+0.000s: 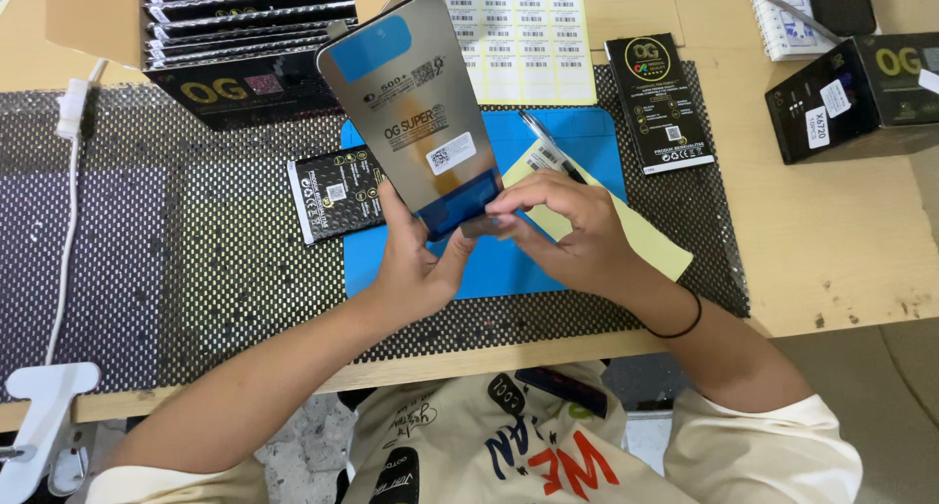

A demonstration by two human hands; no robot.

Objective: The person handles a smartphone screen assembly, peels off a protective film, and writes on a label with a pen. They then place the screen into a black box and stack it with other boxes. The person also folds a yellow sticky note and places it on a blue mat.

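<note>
I hold a phone display panel [411,103] upright and tilted, its silver back toward me, with a blue film patch at the top and small stickers on it. My left hand [416,259] grips its lower edge from below. My right hand [562,225] pinches the panel's bottom end, where a dark blue strip and a flex cable sit. Both hands are over a blue work mat [587,142].
A black perforated mat [196,269] covers the wooden table. Black flat packets [333,196] [660,103], an open carton of boxed panels [245,24], a barcode label sheet [528,34], a pen [548,142], yellow paper [646,250], a black box [861,93], and a white cable [68,220] lie around.
</note>
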